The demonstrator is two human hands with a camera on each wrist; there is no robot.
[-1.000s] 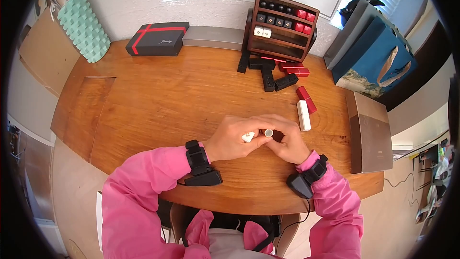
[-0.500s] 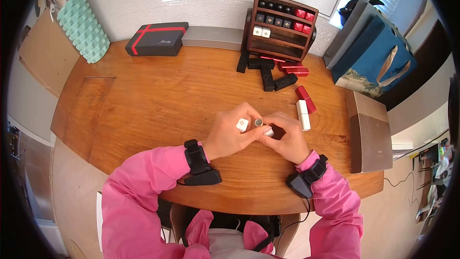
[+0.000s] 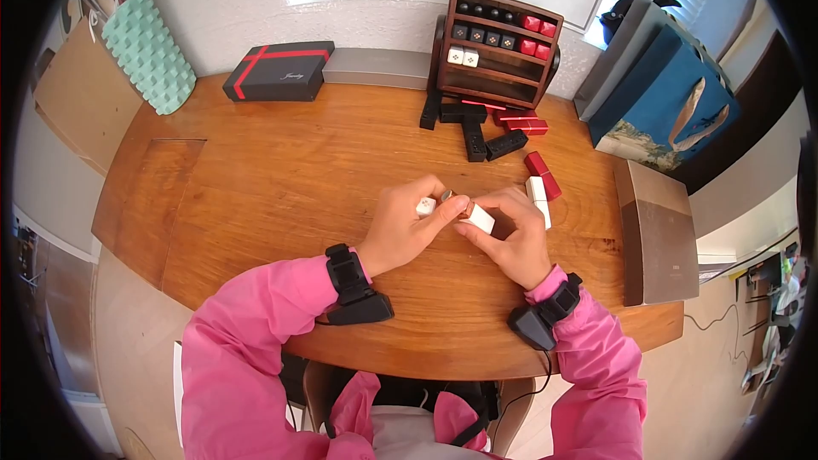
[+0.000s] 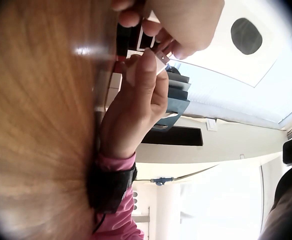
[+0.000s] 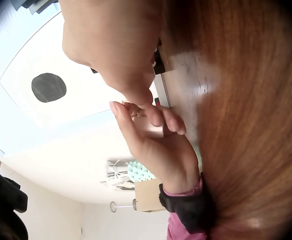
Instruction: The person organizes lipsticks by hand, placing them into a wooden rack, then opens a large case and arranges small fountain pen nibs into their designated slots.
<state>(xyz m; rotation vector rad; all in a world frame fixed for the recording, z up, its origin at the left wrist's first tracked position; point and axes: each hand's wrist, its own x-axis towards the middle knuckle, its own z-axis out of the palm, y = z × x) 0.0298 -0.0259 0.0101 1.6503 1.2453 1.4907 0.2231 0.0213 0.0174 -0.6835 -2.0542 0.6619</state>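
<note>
In the head view, my left hand [image 3: 402,226] curls round a white square lipstick cap [image 3: 426,206] with a small flower mark on its end. Its thumb and index finger reach the metallic end of an uncapped lipstick [image 3: 482,220]. My right hand [image 3: 518,234] pinches that lipstick by its white square base; a copper-coloured inner tube shows between base and fingertips. The right wrist view shows the white cap [image 5: 150,128] in the left fingers, partly covered. In the left wrist view the right thumb presses along the white base [image 4: 161,66]. Both hands meet above the wooden table [image 3: 281,179].
Just beyond the right hand lie a white lipstick [image 3: 537,192] and a red one [image 3: 543,172]. Black tubes [image 3: 475,141] and red tubes lie before a wooden rack [image 3: 498,49] with lipsticks. A brown box [image 3: 656,234] stands right, a black gift box [image 3: 281,71] back left.
The lipstick has turned from facing its round end upward to lying tilted, its white base now showing at the right hand. The left hand has shifted slightly up, still gripping the cap.
</note>
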